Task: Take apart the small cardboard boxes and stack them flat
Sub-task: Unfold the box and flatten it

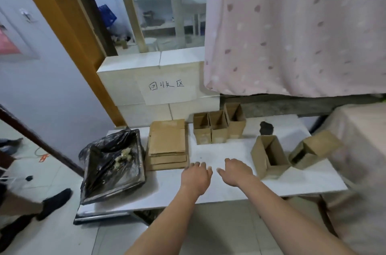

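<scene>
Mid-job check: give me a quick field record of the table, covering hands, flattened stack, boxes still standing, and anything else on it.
left hand: open, empty, over the table
right hand: open, empty
flat stack: flattened cardboard, left of the hands
row of boxes: three upright, open-topped, side by side at the back
near box: upright, open, right of the right hand
tipped box: lying over, far right
black-lined tray: left end
dark object: unidentifiable
</scene>
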`<state>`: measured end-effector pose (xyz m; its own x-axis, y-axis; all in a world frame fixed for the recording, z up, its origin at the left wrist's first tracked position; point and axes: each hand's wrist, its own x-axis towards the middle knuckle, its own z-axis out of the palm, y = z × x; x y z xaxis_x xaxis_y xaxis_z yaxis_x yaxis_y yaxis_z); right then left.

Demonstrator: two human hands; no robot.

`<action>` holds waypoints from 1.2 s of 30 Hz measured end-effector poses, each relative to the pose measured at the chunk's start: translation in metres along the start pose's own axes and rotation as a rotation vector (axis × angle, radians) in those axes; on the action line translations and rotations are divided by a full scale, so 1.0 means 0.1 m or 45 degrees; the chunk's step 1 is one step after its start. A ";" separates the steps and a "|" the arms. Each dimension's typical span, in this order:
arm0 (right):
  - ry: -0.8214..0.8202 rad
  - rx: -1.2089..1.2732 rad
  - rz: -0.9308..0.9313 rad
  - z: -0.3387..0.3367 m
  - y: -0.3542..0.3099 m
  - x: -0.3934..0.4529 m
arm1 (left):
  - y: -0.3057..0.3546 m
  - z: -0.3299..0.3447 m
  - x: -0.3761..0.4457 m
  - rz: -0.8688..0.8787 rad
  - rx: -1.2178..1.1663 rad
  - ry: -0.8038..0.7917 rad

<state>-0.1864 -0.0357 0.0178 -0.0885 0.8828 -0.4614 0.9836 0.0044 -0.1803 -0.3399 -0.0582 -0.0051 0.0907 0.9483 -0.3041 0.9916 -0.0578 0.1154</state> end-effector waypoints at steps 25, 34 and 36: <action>0.063 0.331 0.309 -0.49 3.77 -0.30 | 3.72 0.17 0.92 0.400 0.346 -0.181; -0.001 0.122 0.339 -0.79 4.24 0.29 | 4.12 0.12 1.87 0.416 0.223 -0.207; 0.022 0.061 0.294 -0.92 4.27 0.50 | 4.12 0.12 2.05 0.374 0.129 -0.206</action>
<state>0.2440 0.0529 -0.0026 0.1411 0.8657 -0.4803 0.9688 -0.2205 -0.1128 0.0884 0.1084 -0.0311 0.3791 0.8253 -0.4186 0.9243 -0.3596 0.1280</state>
